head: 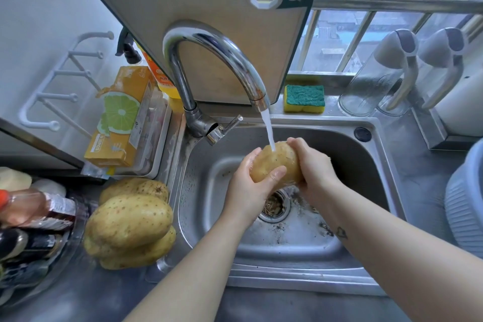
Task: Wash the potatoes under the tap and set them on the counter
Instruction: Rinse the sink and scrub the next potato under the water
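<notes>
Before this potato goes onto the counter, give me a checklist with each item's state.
1. Grip: the left hand and right hand both curl round the yellow-brown potato. Ok.
2. Rinse: the water stream from the curved chrome tap lands on the potato's top. Ok.
3. Clean all round: its underside is hidden. Cannot tell.
4. Landing spot: bare grey steel counter shows in front of the pile of large potatoes left of the steel sink. Ok.
5. Drain: scraps sit in the round strainer. Not ok.
6. Tap shut: water is running. Not ok.
</notes>
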`<state>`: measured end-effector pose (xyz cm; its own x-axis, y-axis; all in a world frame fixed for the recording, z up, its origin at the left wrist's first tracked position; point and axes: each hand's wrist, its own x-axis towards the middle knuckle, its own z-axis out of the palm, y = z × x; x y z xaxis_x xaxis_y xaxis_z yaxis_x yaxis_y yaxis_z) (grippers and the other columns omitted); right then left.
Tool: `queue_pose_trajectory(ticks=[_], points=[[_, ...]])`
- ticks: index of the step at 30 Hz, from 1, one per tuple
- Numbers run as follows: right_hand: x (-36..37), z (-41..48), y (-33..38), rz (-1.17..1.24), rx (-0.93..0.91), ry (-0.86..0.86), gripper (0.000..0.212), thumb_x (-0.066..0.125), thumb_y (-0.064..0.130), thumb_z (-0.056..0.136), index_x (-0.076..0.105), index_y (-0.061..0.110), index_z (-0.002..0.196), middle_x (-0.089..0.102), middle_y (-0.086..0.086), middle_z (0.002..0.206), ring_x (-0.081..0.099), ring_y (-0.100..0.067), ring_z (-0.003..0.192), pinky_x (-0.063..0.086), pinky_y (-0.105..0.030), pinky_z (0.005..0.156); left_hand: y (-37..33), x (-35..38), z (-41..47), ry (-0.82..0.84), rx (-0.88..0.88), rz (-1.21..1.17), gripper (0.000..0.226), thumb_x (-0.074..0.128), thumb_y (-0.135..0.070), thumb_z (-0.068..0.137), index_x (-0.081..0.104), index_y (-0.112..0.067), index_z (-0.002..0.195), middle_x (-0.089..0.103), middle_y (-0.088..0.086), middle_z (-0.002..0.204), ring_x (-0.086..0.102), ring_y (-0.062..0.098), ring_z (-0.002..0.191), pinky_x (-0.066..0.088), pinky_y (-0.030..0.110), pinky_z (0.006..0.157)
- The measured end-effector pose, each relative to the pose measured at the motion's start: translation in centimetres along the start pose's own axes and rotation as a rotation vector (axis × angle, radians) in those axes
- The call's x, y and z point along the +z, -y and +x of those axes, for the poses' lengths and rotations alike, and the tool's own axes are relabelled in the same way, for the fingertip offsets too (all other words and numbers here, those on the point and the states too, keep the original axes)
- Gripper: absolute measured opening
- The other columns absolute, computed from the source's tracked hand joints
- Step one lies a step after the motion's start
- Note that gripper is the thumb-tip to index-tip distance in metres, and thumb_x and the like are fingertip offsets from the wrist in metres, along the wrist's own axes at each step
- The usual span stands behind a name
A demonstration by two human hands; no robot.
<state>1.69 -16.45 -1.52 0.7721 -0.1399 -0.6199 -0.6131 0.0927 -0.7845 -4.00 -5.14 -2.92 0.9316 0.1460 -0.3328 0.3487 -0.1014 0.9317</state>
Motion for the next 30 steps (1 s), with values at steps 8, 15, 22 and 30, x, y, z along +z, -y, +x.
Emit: queue_pose_trajectory(ticks=[8,15,22,30], points=[[-0.7,-1.1,0.6,-0.115,-0.324,-0.043,0.016,0.058,0.026,0.091,0.071,0.018,0.087,0.072,-0.003,0.087,0.068,-0.022,0.093,0.055,-0.046,0.09,-0.6,2.1,0.1,-0.126,-0.075,-0.249,0.04,0.061,-0.073,0.066,0.064,-0.047,0.095,0.071,-0.018,0.093,0.068,0.013,0.094,0.057,0.046,0.083],[-0.4,-1.8,-1.6,-0.322,-0.561,0.027,0.023,0.048,0.031,0.095,0.07,0.025,0.098,0.07,0.011,0.093,0.064,-0.007,0.095,0.05,-0.029,0.089,-0.1,0.3,2.1,-0.067,-0.741,-0.549,0.035,0.05,-0.03,0.088,0.067,-0.014,0.115,0.072,0.013,0.096,0.067,0.028,0.08,0.056,0.036,0.057],[0.3,-0.9,-0.7,-0.202,-0.345,0.06,0.034,0.047,0.014,0.097,0.07,0.028,0.076,0.071,0.005,0.086,0.067,-0.015,0.093,0.053,-0.034,0.091,0.3,-0.4,0.1,0.071,-0.253,-0.098,0.076,0.044,-0.09,0.062,0.064,-0.027,0.099,0.073,-0.002,0.096,0.071,0.017,0.089,0.058,0.045,0.082],[2.0,-1.6,0.1,-0.092,-0.092,0.091,0.052,0.085,0.036,0.066,0.066,0.011,0.107,0.071,-0.009,0.104,0.068,-0.024,0.1,0.053,-0.045,0.095,0.9,0.5,-0.5,0.007,-0.157,-0.224,0.083,0.071,-0.077,0.05,0.056,-0.03,0.116,0.072,-0.002,0.105,0.069,0.018,0.097,0.057,0.047,0.084]])
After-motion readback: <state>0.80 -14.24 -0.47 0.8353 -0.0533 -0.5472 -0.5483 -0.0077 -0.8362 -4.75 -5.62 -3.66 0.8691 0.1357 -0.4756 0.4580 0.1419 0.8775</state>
